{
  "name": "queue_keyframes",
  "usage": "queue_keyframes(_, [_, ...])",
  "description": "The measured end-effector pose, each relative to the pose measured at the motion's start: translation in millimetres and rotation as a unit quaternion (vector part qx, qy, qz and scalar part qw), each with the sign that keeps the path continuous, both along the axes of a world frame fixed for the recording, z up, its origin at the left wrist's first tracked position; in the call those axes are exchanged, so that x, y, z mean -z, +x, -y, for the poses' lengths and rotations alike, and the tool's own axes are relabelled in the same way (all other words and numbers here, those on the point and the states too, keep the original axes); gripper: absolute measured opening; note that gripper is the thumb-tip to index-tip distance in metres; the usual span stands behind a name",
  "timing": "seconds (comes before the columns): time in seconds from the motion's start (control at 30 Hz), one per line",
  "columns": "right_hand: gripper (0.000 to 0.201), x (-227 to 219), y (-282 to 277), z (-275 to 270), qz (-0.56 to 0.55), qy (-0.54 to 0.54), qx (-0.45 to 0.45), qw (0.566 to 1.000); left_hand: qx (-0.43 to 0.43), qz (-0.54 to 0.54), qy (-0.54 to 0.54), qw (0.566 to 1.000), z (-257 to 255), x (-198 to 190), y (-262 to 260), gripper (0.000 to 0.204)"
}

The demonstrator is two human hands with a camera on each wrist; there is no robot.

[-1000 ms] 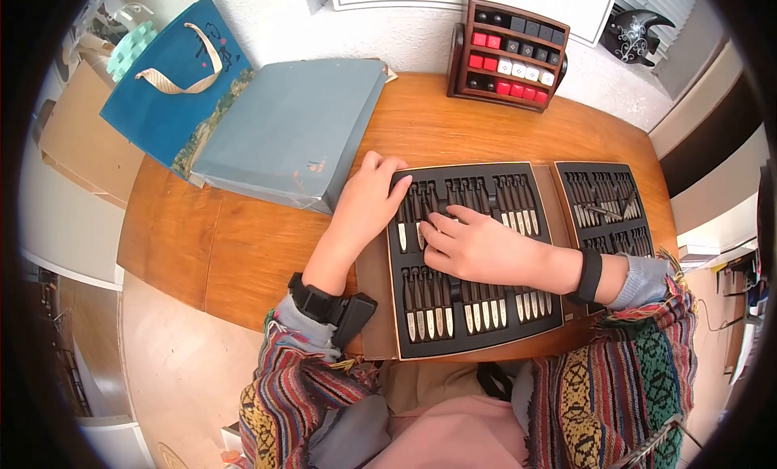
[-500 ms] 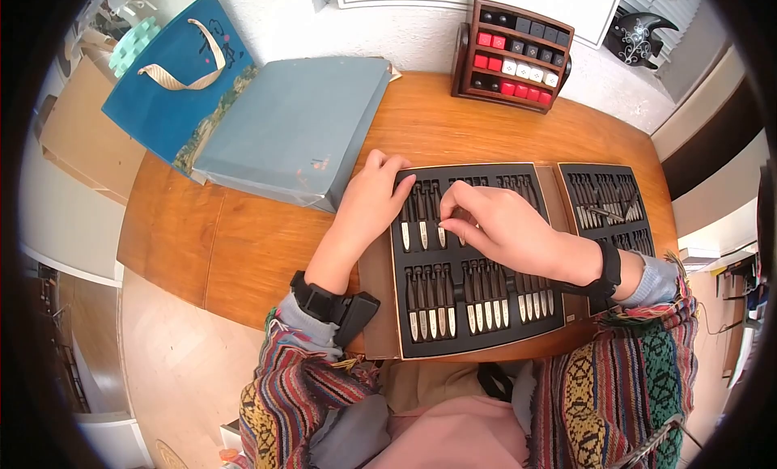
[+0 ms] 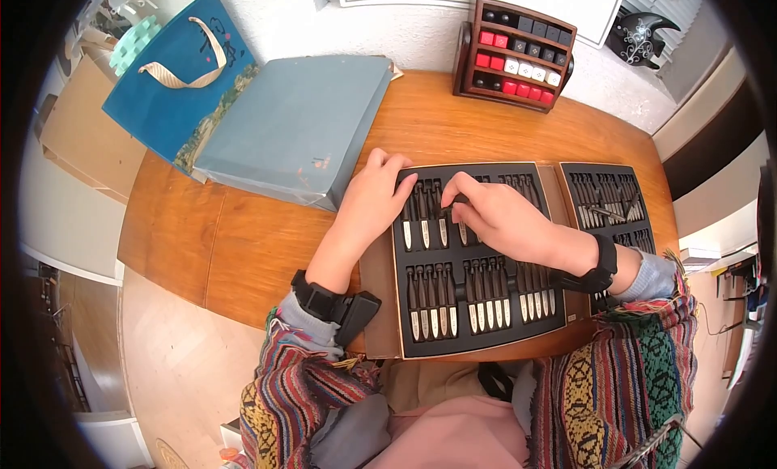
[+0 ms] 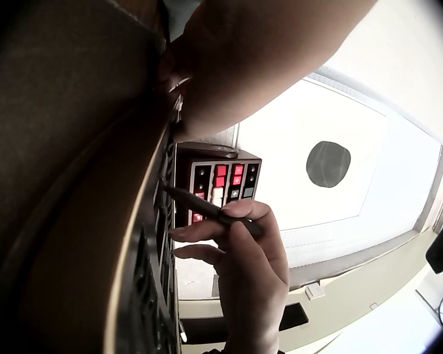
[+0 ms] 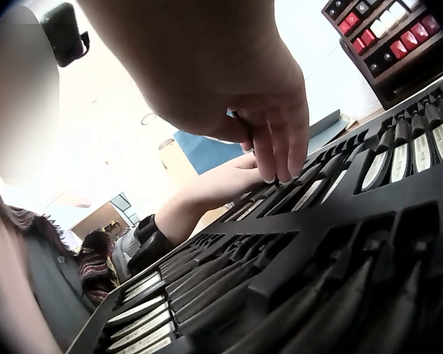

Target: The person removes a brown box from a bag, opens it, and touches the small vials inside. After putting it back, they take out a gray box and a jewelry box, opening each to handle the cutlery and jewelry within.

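Note:
A black compartment tray [image 3: 460, 257] holds rows of slender dark tools with pale, pointed labelled ends. Over its upper-left section, my right hand [image 3: 518, 224] pinches one dark pen-like tool [image 4: 207, 209] between thumb and fingers; the left wrist view shows it tilted, with one end close to the tray. My left hand [image 3: 372, 192] rests at the tray's upper-left corner, thumb along the edge, fingertips partly hidden. In the right wrist view, my right hand [image 5: 277, 122] hangs above the slots and hides most of the held tool.
A second tray [image 3: 609, 230] of similar tools lies to the right, some of them crosswise. A wooden rack [image 3: 514, 56] of red, white and black cubes stands at the back. A grey-blue box [image 3: 295, 125] and a blue bag [image 3: 166, 105] sit at the left.
From lying spread over the tools, my right hand has risen and turned, its thumb and fingers now pinching a dark tool. My left hand has stayed at the corner.

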State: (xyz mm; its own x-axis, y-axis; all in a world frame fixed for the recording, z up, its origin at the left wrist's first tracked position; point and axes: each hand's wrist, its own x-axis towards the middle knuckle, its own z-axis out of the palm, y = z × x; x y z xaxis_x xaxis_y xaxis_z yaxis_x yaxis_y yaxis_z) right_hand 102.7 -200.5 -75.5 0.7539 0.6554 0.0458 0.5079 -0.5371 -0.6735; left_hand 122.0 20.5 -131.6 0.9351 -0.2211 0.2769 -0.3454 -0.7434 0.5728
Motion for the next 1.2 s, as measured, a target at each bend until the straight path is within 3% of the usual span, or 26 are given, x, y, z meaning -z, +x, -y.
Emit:
queue_keyframes(0.23, [0.013,4.6,4.7,4.2,-0.063,0.086,0.015,0.994,-0.006,-0.026,0.008,1.000,-0.1,-2.1,-0.7,0.026])
queue_keyframes(0.33, [0.014,6.8,6.9,6.1,-0.164,0.104,0.037,0.980,-0.005,-0.022,0.008,1.000,-0.3,-0.9,-0.1,0.026])
queue_keyframes(0.43, [0.013,-1.3,3.6,4.2,-0.142,0.067,0.042,0.987,-0.004,-0.023,0.007,1.000,0.2,-1.9,-0.7,0.026])
queue_keyframes(0.73, [0.008,10.7,4.3,4.2,0.096,-0.012,0.004,0.995,-0.004,-0.017,0.000,1.000,0.9,-1.1,-0.6,0.025])
queue_keyframes(1.2, [0.012,26.1,9.2,5.4,0.259,-0.074,-0.045,0.962,0.000,-0.009,-0.002,1.000,1.2,-2.5,-0.3,0.025])
